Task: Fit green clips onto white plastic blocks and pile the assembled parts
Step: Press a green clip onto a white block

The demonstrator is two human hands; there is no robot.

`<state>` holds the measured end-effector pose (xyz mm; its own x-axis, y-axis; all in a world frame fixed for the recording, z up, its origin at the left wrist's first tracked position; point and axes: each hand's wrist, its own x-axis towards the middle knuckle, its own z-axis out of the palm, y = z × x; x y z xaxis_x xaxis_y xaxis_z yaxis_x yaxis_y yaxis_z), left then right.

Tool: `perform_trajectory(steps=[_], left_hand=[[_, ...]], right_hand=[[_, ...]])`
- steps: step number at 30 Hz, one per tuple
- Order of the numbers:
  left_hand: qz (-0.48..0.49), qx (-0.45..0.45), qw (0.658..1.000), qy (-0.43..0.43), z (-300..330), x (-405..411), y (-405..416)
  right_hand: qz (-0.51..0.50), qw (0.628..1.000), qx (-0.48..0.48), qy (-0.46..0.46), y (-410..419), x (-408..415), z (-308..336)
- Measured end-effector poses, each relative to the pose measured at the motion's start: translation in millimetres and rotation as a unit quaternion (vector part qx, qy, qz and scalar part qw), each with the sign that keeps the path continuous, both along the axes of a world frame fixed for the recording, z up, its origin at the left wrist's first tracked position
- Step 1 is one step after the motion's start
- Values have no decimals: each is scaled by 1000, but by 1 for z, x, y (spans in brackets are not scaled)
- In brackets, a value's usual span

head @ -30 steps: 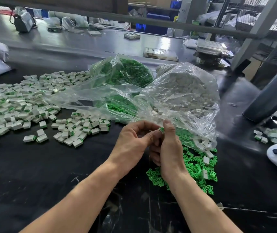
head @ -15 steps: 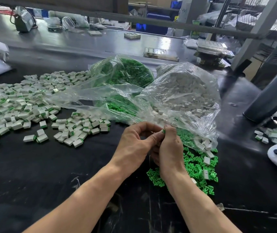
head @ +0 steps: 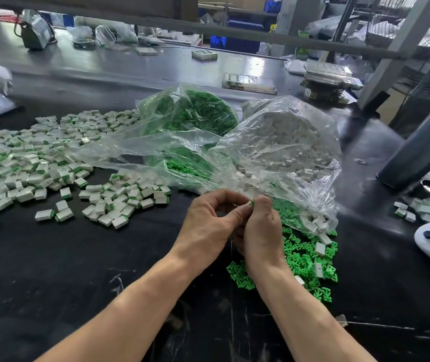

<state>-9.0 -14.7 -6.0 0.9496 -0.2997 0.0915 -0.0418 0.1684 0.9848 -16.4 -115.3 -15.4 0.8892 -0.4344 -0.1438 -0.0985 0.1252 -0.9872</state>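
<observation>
At frame centre, left hand and right hand meet, fingers pinching one green clip above the black bench. Assembled parts spread at left; loose clips lie lower right beneath clear bags.

both hands pinching green clip, black table

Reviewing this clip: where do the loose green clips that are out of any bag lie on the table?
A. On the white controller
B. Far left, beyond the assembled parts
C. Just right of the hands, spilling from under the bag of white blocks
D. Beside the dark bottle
C: the loose green clips spread on the black table right of the right hand, below the mouth of the bag of white blocks.
</observation>
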Motion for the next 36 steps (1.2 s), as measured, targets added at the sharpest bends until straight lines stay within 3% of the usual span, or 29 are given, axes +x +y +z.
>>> perform_trajectory(steps=[22, 36], left_hand=[[18, 5, 1000, 4, -2, 0, -2], [4, -3, 1000, 11, 0, 0, 0]], right_hand=[[-23, 997, -69, 17, 1, 0, -1], [20, 999, -34, -9, -5, -7, -5]])
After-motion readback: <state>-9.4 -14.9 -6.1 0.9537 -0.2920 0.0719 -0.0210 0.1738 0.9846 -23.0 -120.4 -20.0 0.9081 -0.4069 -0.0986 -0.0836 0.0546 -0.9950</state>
